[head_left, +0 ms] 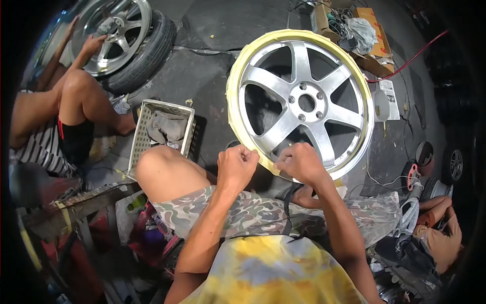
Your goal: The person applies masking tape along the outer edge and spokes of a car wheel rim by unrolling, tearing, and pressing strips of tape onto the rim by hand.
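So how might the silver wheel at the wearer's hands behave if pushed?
The silver wheel is probably stiff, given its thick, metallic spokes. It may be heavy, though wide openings between them suggest less weight than a solid disc. Its round outer edge could let it roll if upright.

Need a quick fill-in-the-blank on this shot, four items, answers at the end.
1. The wheel nearest the wearer's hands has ____ spokes.
2. The tape along that wheel's edge is ____ in colour.
3. Of the wearer's left hand and right hand, the ____ one is nearer the plastic basket.
4. The wearer's legwear has a ____ pattern.

Missing words: six; yellow; left; camouflage.
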A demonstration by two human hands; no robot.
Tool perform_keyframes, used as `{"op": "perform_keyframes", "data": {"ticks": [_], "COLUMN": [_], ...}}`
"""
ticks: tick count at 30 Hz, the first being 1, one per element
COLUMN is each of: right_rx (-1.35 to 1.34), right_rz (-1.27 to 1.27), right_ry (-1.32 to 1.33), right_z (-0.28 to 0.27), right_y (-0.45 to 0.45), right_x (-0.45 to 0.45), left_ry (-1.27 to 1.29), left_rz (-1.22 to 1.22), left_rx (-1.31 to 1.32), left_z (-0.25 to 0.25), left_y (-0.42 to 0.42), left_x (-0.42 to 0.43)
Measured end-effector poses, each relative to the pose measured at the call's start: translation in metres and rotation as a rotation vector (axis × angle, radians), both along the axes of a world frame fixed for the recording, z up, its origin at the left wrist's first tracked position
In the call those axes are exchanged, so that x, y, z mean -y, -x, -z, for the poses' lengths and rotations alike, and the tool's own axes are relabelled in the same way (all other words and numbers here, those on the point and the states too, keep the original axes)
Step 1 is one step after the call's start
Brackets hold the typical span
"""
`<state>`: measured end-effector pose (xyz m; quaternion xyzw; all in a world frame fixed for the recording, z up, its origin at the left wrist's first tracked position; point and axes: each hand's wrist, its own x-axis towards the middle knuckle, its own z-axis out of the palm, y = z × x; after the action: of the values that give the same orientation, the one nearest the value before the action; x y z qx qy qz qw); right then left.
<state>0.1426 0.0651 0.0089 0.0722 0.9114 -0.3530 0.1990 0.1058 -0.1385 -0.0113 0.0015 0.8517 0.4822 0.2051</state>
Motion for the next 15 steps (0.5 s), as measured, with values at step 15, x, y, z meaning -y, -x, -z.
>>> {"op": "perform_keyframes", "data": {"ticks": [15], "right_rx": [-0.007], "right_rz": [-0.127], "right_ry": [0.010], "right_z": [0.005], "right_y": [0.080], "right_x": [0.032], "left_ry": [-0.002], "left_rz": [-0.018], "left_rx": [0.070], "left_z": [0.024], "left_y": [0.004], "left_x": [0.013]}}
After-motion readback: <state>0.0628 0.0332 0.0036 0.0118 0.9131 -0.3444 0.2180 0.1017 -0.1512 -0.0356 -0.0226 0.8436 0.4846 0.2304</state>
